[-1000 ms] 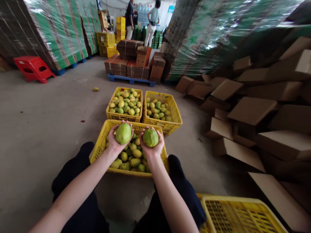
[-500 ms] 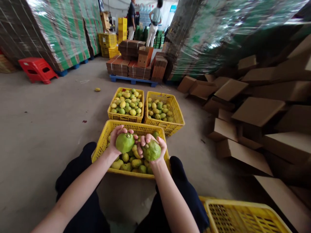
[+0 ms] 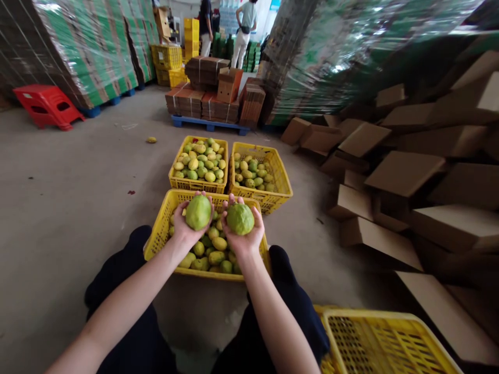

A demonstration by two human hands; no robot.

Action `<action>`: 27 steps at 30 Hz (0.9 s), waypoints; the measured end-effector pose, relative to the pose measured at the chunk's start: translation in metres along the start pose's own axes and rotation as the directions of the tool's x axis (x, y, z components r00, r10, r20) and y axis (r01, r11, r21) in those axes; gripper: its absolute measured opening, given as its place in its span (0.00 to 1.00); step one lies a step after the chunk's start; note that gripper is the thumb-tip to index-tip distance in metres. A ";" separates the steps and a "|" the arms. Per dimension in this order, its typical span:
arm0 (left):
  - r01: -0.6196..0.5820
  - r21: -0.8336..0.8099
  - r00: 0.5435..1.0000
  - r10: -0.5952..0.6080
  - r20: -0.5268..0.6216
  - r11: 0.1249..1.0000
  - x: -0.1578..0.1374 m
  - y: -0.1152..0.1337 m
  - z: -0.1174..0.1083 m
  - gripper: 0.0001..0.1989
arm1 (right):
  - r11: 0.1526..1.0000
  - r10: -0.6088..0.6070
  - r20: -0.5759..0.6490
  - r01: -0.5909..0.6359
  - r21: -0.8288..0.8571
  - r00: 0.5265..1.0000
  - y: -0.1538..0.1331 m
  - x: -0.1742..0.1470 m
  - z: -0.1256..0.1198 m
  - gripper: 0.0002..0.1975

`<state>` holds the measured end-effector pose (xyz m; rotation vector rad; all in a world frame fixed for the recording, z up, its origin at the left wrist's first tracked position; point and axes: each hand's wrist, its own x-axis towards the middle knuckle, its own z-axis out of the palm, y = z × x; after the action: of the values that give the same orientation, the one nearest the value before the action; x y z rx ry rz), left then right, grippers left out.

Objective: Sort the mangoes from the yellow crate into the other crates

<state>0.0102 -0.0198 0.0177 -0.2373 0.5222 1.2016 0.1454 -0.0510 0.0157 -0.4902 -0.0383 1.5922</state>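
Note:
My left hand (image 3: 181, 225) cradles a smooth green, guava-like fruit (image 3: 198, 212) on its upturned palm, the fingers curled round the far side. A bumpier green guava-like fruit (image 3: 240, 218) rests in my right hand (image 3: 251, 240), its fingertips showing behind it. The hands are side by side, slightly apart, above a yellow plastic crate (image 3: 159, 224) that stands between my knees. Inside that crate lie several green and yellow fruits (image 3: 217, 257), partly hidden by my hands and forearms.
Beyond stand a fuller yellow crate (image 3: 173, 182) and a partly filled one (image 3: 281, 175). Another crate (image 3: 374, 315) is at lower right. Cardboard boxes (image 3: 405, 171) are heaped at right. A red stool (image 3: 49, 106), loose fruit (image 3: 151, 139), a blue pallet (image 3: 210, 124) and two people are farther off.
Both hands have turned more palm up and drawn slightly apart, and the fruits have rotated in them, so the stem ends no longer face me. The view has shifted slightly.

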 end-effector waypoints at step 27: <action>-0.135 -0.026 0.928 0.117 -0.355 0.991 0.021 0.071 -0.006 0.20 | 0.539 -0.329 -0.296 -0.079 -0.839 0.897 0.017 0.210 -0.039 0.11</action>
<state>-0.0518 0.0196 0.0091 -0.4738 0.8314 1.3055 0.1418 0.1380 -0.0845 -1.5677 -0.5294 1.1892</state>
